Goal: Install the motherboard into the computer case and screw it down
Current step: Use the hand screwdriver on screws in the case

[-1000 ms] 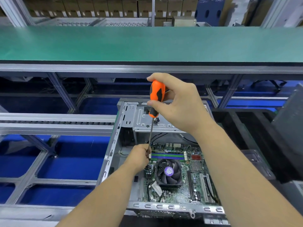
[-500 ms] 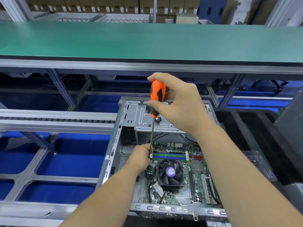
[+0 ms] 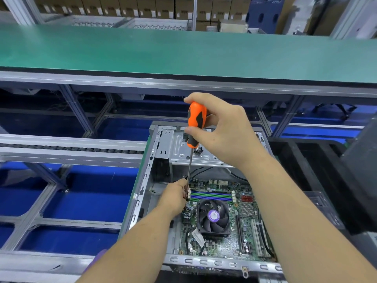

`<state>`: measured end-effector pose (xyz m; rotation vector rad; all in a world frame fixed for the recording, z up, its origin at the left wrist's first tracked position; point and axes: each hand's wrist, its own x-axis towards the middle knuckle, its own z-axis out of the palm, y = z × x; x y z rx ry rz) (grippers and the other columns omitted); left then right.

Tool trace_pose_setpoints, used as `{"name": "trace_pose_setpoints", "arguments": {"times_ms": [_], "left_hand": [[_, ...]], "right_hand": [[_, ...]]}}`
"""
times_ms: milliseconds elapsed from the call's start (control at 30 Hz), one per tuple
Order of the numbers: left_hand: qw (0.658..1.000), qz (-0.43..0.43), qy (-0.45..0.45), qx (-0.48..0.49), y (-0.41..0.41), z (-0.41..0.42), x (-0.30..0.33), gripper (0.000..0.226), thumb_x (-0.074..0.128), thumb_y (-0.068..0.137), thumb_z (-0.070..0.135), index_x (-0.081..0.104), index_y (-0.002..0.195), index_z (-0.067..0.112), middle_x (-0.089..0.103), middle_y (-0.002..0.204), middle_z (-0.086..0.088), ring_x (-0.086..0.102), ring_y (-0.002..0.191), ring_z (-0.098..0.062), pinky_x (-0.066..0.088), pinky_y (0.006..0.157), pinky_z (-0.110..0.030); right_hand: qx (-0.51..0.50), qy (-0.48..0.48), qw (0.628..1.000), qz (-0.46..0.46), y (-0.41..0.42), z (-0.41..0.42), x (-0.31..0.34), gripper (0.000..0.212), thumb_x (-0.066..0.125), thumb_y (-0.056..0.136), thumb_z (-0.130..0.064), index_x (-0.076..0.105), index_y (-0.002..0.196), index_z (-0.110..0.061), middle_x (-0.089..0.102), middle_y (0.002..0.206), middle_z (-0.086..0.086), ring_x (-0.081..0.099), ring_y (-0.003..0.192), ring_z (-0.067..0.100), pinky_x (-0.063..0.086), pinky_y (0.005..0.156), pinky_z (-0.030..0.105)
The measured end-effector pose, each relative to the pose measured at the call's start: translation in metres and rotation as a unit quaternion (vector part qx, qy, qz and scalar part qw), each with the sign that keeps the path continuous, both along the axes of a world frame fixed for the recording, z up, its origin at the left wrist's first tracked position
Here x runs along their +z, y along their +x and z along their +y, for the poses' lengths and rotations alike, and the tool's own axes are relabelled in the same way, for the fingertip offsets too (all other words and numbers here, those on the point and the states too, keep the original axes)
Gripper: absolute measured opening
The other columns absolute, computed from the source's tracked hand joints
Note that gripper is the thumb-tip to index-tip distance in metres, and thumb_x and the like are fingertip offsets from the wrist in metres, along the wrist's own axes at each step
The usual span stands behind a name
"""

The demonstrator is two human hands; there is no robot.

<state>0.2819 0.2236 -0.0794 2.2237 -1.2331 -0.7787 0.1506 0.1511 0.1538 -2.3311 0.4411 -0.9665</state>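
Driving: right hand [image 3: 222, 131] grips the orange-and-black screwdriver [image 3: 195, 123] by its handle, thumb and fingers curled round it, shaft near upright and pointing down into the case.
Left hand: left hand [image 3: 175, 196] sits low inside the case at the bottom of the shaft, fingers curled close around the tip area; whether it pinches the shaft or a screw, cannot tell, tip is hidden by the fingers.
Shaft: thin metal rod runs from handle down to the left hand, meeting the board at its far-left corner, just beside the memory slots.
Motherboard: motherboard [image 3: 247, 225] lies flat inside the computer case [image 3: 140, 193], filling the near-right part of the case floor.
Cooler: black CPU fan [image 3: 213, 217] with purple round label sits mid-board, just near of the memory slots [image 3: 211, 196], which show blue and green strips.
Expansion slots: long slots along the board's right side, running near to far.
Drive bay: bare metal bracket [image 3: 177, 146] at the case's far end, behind the screwdriver handle; small dark cluster of screws [image 3: 198, 150] rests on it just right of the handle's base.
Case: open side up, on a metal frame line; near rim has a row of slotted holes.
Surroundings: green conveyor belt [image 3: 183, 52] crosses beyond the case; roller rail [image 3: 69, 148] to the left; blue floor under the frame; cardboard boxes [image 3: 122, 7] stacked at the far edge of view.
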Motion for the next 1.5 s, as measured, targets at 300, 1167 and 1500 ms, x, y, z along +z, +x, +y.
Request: {"name": "trace_pose_setpoints", "arguments": {"times_ms": [300,1167,1500], "left_hand": [[0.99,0.082,0.013,0.112,0.004,-0.002,-0.012,0.033,0.062,0.084,-0.013,0.063,0.067,0.016,0.063,0.085,-0.002,0.06,0.083,-0.017,0.047,0.074,-0.021],[0.995,0.03,0.068,0.062,-0.001,-0.005,-0.005,0.038,0.07,0.085,-0.003,0.05,0.062,0.018,0.061,0.085,-0.007,0.06,0.081,-0.021,0.055,0.076,-0.03],[0.997,0.025,0.064,0.045,0.001,-0.004,-0.007,0.037,0.069,0.086,-0.001,0.051,0.062,0.02,0.06,0.084,-0.006,0.056,0.078,-0.022,0.055,0.079,-0.033]], "right_hand": [[0.007,-0.005,1.0,0.002,0.002,0.002,0.0,0.051,0.082,0.085,-0.018,0.062,0.132,-0.022,0.059,0.097,-0.013,0.067,0.084,0.022,0.06,0.086,0.04],[-0.002,0.005,1.0,-0.002,-0.002,-0.001,-0.001,0.049,0.082,0.084,-0.019,0.063,0.129,-0.025,0.059,0.094,-0.009,0.067,0.079,0.024,0.059,0.082,0.039],[0.005,0.006,1.0,-0.008,-0.005,-0.001,-0.003,0.047,0.083,0.084,-0.018,0.063,0.126,-0.024,0.054,0.091,-0.022,0.065,0.079,0.02,0.059,0.083,0.035]]}}
